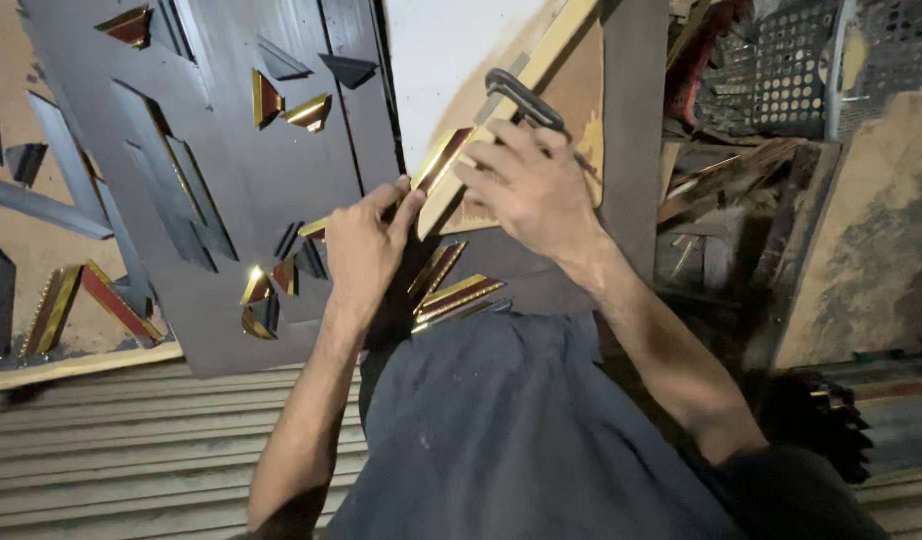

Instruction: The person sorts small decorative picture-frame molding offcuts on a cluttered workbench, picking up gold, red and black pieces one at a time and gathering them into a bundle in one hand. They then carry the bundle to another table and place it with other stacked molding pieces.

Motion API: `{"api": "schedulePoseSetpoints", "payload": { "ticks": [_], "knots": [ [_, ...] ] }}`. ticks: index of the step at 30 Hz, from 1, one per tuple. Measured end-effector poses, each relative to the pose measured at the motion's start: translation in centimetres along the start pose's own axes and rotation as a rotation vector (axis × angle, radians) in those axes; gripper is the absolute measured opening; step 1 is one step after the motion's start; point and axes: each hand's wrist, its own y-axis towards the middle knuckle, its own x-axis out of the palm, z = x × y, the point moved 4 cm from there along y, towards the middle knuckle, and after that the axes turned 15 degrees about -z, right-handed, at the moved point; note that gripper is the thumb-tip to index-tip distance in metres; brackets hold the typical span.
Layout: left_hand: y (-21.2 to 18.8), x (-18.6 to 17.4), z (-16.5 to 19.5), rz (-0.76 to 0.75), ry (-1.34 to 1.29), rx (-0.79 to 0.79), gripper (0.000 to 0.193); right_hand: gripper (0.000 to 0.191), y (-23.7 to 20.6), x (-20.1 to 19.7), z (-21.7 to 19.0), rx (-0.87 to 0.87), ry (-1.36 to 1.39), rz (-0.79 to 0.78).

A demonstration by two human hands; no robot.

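1. We see a short piece of gold and dark red frame moulding [443, 160] in the middle of the view. It lies tilted on a dark grey board [231, 170], next to a long pale wooden strip [541, 70].
2. Our right hand [531, 185] rests on top of the moulding and the strip. Its fingers are curled and close together, pressing down on them.
3. A dark metal tool [521, 98] sticks out just above the right hand's knuckles. We cannot tell how the hand grips it.
4. Our left hand [366, 240] is at the lower end of the moulding. Its thumb and fingers are pinched together on that end.
5. More small cut pieces of gold and red moulding [456, 295] lie just below the hands.
6. Other offcuts [281, 100] are spread over the board, further left and up.
7. Our dark grey clothing [501, 430] fills the bottom of the view.
8. To the right we see a pile of wood scraps [721, 190] and a metal sheet with holes [781, 80].
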Motion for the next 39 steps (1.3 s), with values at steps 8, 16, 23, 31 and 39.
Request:
{"api": "schedulePoseSetpoints", "payload": {
  "ticks": [8, 16, 23, 31, 39],
  "knots": [
    [-1.3, -8.2, -1.5, 0.466, 0.268, 0.134, 0.015, 0.026, 8.4, 4.8, 7.4, -0.016, -0.282, 0.038],
    [-3.7, -11.9, -11.5, 0.727, 0.622, -0.116, 0.044, 0.028, 8.5, 0.0, 2.8, -0.016, 0.119, -0.035],
    [-4.8, -12.5, -13.4, 0.769, 0.136, -0.191, 0.032, 0.030, 2.7, 0.6, -0.4, -0.023, 0.200, -0.028],
    [-9.5, -5.8, -6.2, 0.923, 0.324, 0.392, 0.007, 0.027, -3.1, 0.5, -7.4, 0.050, 0.430, 0.052],
    [-10.2, 3.4, 3.7, 0.559, 0.686, 0.731, 0.044, 0.032, -1.7, -0.3, -6.1, 0.445, 1.155, -0.138]
  ]
}}
